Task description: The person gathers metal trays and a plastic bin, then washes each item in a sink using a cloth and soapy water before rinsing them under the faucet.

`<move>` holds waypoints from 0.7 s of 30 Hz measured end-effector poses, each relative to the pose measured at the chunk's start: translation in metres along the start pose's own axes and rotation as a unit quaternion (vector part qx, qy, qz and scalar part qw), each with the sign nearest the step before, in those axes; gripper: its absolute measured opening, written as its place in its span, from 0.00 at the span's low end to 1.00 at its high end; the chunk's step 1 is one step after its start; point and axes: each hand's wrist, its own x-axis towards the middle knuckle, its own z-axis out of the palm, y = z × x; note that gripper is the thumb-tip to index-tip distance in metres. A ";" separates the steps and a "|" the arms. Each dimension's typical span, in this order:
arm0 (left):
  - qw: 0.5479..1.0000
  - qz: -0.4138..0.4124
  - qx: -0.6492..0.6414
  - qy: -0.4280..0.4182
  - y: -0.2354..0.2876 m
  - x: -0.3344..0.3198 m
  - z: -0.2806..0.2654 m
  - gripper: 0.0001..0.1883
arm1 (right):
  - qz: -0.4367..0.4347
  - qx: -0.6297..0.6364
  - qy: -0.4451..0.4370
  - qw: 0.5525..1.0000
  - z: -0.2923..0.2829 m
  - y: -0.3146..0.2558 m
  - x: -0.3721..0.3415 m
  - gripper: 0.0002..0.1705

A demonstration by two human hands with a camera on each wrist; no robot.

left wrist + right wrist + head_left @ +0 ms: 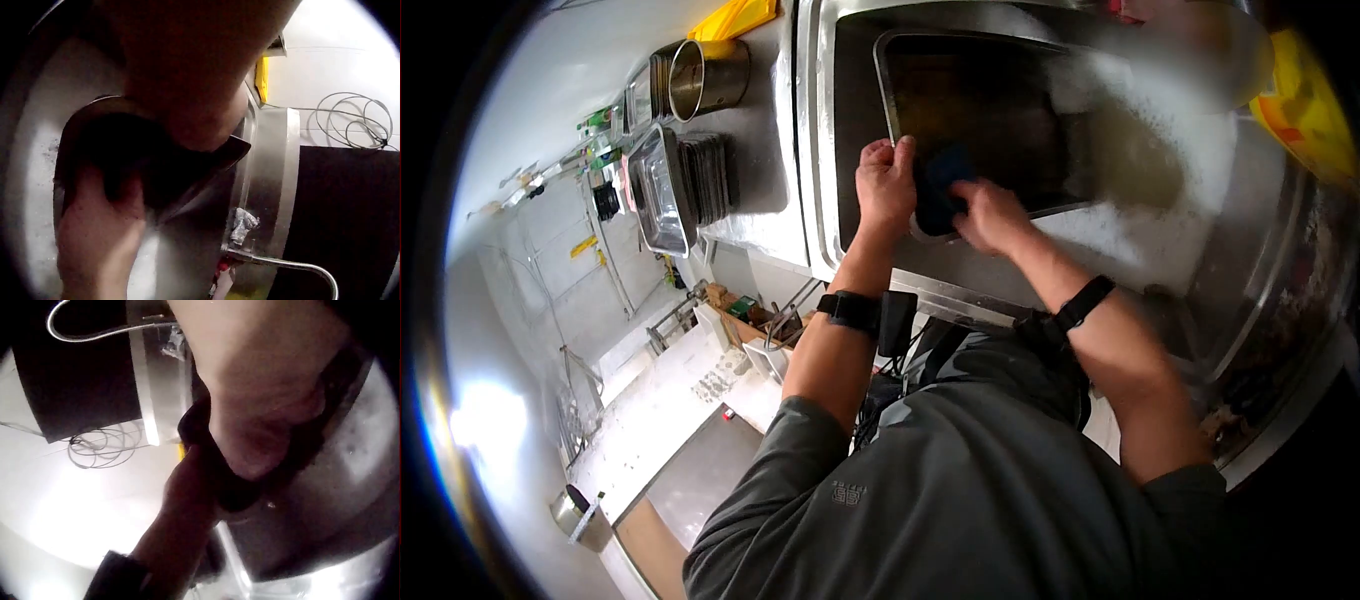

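A dark rectangular baking tray (1000, 95) lies tilted in the metal sink, its inside blackish brown. My left hand (886, 196) grips the tray's near-left rim, thumb up along the edge. Over the tray's near corner, my right hand (992, 218) holds a blue scouring pad (947, 168) against the inner surface. In the left wrist view the right hand (100, 231) reaches into the shadowed tray. The right wrist view has the left hand (190, 472) at the tray's edge, and the pad is lost in the dark there.
Soapy, murky water (1145, 150) covers the sink's right part. Left of the sink stand a metal pot (712, 78) and stacked metal trays (705, 175). A yellow bag (1305, 105) sits at the far right. A curved metal tap (306, 265) reaches past the sink's edge.
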 end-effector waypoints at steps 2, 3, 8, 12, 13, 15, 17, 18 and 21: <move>1.000 0.010 0.021 0.001 -0.007 -0.004 0.001 0.19 | 0.013 -0.047 -0.019 0.999 -0.013 0.024 -0.002 0.27; 0.999 0.023 0.038 -0.003 -0.011 -0.004 0.003 0.19 | 0.051 -0.078 -0.027 0.995 -0.020 0.036 -0.003 0.25; 0.993 0.091 0.062 -0.041 0.001 -0.005 0.000 0.21 | 0.146 -0.230 -0.074 0.959 -0.044 0.138 0.001 0.19; 0.986 0.087 0.123 -0.065 0.005 0.003 -0.009 0.22 | 0.222 -0.461 -0.148 0.846 -0.086 0.145 0.003 0.16; 0.989 0.086 0.101 -0.064 0.003 0.003 -0.009 0.22 | 0.230 -0.427 -0.043 0.873 -0.091 0.176 -0.003 0.16; 0.989 0.054 0.116 -0.071 0.006 0.007 -0.010 0.23 | 0.237 -0.386 0.069 0.889 -0.101 0.208 -0.006 0.17; 0.994 0.043 0.076 -0.063 0.003 0.009 -0.009 0.22 | 0.378 -0.247 0.234 0.861 -0.107 0.208 -0.014 0.19; 0.997 0.026 0.037 -0.054 -0.002 0.009 -0.008 0.22 | 0.380 -0.245 0.234 0.861 -0.105 0.207 -0.012 0.19; 0.999 0.015 -0.035 -0.032 -0.019 0.013 -0.004 0.22 | 0.154 -0.195 0.192 0.949 -0.089 0.209 0.002 0.19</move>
